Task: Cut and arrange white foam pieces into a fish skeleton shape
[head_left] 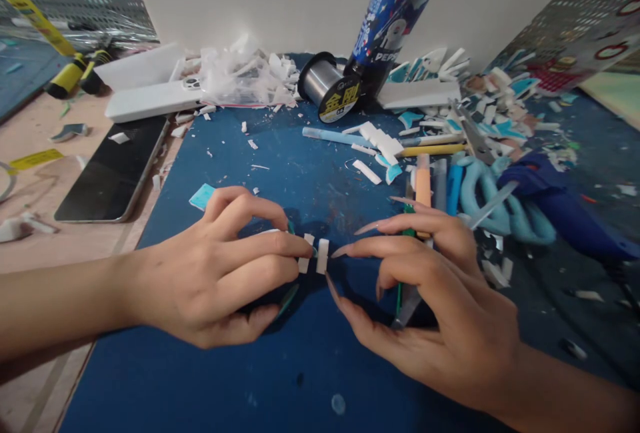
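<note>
Two small white foam-like strips stand side by side on the blue mat [200, 380], a narrow gap between them. My left hand [240, 263] is curled over the left strip [305, 260], its fingertips pressed against it and partly covering it. Close to the right strip [323, 256] are the long thumb and index nails of my right hand [430, 273]; its fingers are spread apart. Under my right palm lies a flat, greyish blade-like piece [407, 306] with green beside it, mostly hidden; I cannot tell whether the palm touches it.
A bottle [395, 13] and a line spool [327, 86] stand at the back among white and blue scraps [500, 110]. A dark blue glue-gun-like tool [570, 206] and light blue scissor handles [477, 200] lie right. A phone [113, 173] is at left.
</note>
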Demonstrator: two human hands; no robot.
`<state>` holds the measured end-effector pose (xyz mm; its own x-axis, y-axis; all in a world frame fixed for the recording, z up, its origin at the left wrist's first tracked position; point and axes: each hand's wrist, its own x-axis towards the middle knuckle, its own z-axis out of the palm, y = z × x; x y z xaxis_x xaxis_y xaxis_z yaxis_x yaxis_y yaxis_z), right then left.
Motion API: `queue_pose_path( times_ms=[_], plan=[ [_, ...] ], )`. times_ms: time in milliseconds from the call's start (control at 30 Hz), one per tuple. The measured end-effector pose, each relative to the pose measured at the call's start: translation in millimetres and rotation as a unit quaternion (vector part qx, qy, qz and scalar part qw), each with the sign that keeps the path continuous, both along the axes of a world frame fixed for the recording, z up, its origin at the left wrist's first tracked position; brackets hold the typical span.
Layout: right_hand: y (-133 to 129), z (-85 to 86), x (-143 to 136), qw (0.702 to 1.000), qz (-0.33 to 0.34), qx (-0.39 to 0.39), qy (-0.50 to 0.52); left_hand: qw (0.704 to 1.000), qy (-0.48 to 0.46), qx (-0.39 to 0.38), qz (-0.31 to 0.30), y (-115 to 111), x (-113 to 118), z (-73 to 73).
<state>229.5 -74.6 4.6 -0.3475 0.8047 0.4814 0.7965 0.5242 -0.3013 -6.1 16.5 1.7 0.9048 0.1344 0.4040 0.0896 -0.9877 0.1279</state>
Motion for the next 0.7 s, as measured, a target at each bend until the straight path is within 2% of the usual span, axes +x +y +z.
queue_pose_path(
  times_ms=[167, 300, 467, 533, 700],
  plan=[
    [-4.6, 1.9, -1.6, 0.999, -0.025, 0.021, -0.015, 1.0, 0.0, 0.015, -0.009, 0.2, 0.0, 0.2],
    [-21.1, 1.6, -8.4, 0.998, -0.05, 0.018, -0.042, 1.0, -0.011, 0.016, 0.001, -1.2, -1.7, -0.7],
    [-47.4, -6.4, -20.1, 0.994, -0.008, -0.045, -0.096, 0.999, -0.024, 0.026, -0.003, -3.6, -2.4, -0.5],
    [-51.8, -9.5, -23.0, 0.991, 0.015, -0.047, -0.122, 0.999, -0.028, 0.033, -0.004, -3.5, -1.4, 0.1],
    [-51.7, -10.5, -26.2, 0.989, -0.001, -0.042, -0.143, 0.997, -0.055, 0.055, -0.02, -1.7, 1.9, -0.3]
  ],
)
